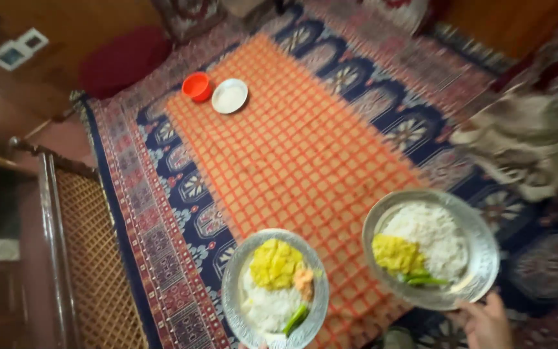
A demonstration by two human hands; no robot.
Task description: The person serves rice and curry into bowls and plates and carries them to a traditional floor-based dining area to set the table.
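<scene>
Looking down from standing height, I see a latticed wooden rail (92, 258) at the far left, then an orange cup (197, 86) and a white bowl (229, 95) touching on the checked orange cloth (292, 148). My left hand is hidden below the frame, so I cannot tell its grip; it presumably carries the left plate (235, 304) level so nothing slides. That steel plate bears rice, yellow mash and a green chilli. My right hand (485, 323) pinches the near rim of the right plate (485, 258), similarly filled, over the patterned carpet (369, 97).
</scene>
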